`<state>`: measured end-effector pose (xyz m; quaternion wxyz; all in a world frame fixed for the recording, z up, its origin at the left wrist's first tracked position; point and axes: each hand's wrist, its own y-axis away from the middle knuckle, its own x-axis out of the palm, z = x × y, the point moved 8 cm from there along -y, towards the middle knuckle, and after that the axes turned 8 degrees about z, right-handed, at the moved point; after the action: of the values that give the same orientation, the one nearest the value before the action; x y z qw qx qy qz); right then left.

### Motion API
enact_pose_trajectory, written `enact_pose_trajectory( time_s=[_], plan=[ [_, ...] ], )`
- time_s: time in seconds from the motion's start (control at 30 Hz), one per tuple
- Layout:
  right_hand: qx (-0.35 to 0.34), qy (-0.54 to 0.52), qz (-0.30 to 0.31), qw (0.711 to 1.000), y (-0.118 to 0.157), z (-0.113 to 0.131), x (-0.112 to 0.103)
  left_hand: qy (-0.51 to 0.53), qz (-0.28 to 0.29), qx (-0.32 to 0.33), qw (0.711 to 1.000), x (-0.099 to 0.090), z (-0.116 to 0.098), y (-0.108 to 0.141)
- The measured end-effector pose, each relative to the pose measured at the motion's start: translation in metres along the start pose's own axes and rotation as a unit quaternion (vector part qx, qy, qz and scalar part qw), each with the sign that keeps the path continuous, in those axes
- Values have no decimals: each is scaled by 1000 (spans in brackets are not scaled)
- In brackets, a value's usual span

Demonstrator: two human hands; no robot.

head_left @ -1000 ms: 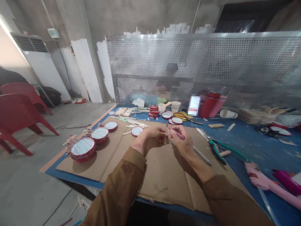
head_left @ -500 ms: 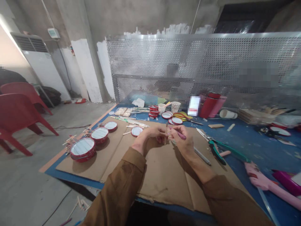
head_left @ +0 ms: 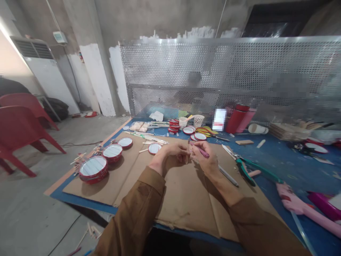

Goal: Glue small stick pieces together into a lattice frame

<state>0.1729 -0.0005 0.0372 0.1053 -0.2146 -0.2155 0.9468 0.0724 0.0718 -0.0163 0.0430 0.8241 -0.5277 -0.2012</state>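
Note:
Over the cardboard sheet (head_left: pixel 186 202), both hands meet near the middle. My right hand (head_left: pixel 206 158) is closed around a purple pen (head_left: pixel 204 153), its tip pointing toward my left hand. My left hand (head_left: pixel 179 152) pinches a small, thin light-coloured piece (head_left: pixel 190 151), which looks like wood; the fingers partly cover it. Behind my left wrist lies a round red-rimmed lid (head_left: pixel 155 148) with a pale inside. Beside my right forearm rests a grey pen-like tool (head_left: pixel 228 176).
Red round tins (head_left: pixel 93 169) with small sticks beside them stand at left. Green-handled pliers (head_left: pixel 245 172) and a pink glue gun (head_left: pixel 290 201) lie at right. Paper cups (head_left: pixel 199 121), a red bottle (head_left: pixel 238 119) and a phone (head_left: pixel 219 120) stand before the perforated metal screen (head_left: pixel 165 71).
Both hands stay in nearly the same place. The right hand's fingers and the purple pen have shifted very slightly; the left hand keeps its pinch.

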Motion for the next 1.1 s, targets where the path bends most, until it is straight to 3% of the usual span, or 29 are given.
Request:
enact_pose_trajectory(
  time_s=[0.93, 1.1],
  plan=[
    [18, -6, 4, 1000, 0, -3, 0, -6, -4, -11, 1000, 0, -2, 2],
    [-5, 0, 13, 1000, 0, 2, 2, -12, -4, -14, 1000, 1, -4, 3]
  ],
)
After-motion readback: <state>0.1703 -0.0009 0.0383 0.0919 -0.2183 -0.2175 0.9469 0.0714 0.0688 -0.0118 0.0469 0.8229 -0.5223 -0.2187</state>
